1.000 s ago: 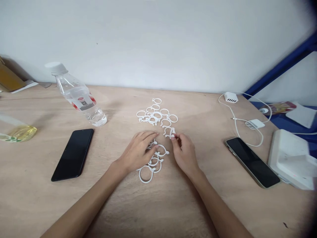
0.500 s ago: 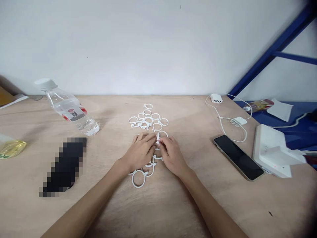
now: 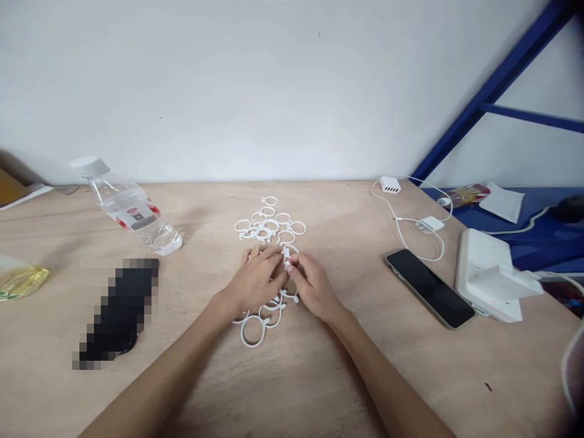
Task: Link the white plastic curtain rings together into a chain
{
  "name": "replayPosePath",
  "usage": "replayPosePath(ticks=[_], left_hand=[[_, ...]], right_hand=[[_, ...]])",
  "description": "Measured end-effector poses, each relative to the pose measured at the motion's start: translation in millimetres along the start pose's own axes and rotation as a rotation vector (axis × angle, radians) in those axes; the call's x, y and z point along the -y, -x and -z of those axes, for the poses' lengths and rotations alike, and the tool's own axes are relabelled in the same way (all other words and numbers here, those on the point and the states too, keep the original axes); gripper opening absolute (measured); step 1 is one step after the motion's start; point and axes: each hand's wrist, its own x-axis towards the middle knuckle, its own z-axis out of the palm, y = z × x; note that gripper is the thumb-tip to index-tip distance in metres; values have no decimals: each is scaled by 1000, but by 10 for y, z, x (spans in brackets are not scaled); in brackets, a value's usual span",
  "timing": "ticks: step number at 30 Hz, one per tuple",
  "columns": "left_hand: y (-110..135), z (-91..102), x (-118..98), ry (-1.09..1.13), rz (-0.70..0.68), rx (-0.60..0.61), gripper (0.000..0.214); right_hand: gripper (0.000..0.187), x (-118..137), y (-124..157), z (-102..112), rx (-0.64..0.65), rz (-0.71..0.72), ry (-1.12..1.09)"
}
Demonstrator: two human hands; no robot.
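Observation:
Over the middle of the table, my left hand (image 3: pixel 255 275) and my right hand (image 3: pixel 316 286) meet at a white plastic ring (image 3: pixel 286 252) with a small clip-like piece on it. My right thumb and forefinger pinch this piece. The bent fingers of my left hand close on it from the other side and partly hide it. Beyond the hands lies a cluster of similar white rings (image 3: pixel 270 225), some overlapping. Nearer to me, more rings, among them a white ring (image 3: pixel 252 331) by my left wrist, lie partly under my left hand.
At left stand a clear water bottle (image 3: pixel 137 207) and, lower, a bottle with yellow liquid (image 3: pixel 22 283). A pixelated black object (image 3: pixel 118 313) lies nearby. To the right are a phone (image 3: pixel 431 289), a white power strip (image 3: pixel 486 267), a white charger (image 3: pixel 390 184) and cables.
The view has shifted slightly, so the things at right appear farther left. My hands stay together at the ring, and its small white piece has turned a little between the fingers.

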Motion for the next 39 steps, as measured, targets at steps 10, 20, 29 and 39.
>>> replayPosePath(ticks=[10, 20, 29, 39], left_hand=[[-267, 188, -117, -249, -79, 175, 36], [-547, 282, -66, -200, -82, 202, 48], [-61, 204, -71, 264, -24, -177, 57], [378, 130, 148, 281, -83, -409, 37]], right_hand=[[9, -10, -19, -2, -74, -124, -274], [5, 6, -88, 21, -215, -259, -721], [11, 188, -85, -8, -160, -452, -1118], [20, 325, 45, -32, 105, -415, -650]])
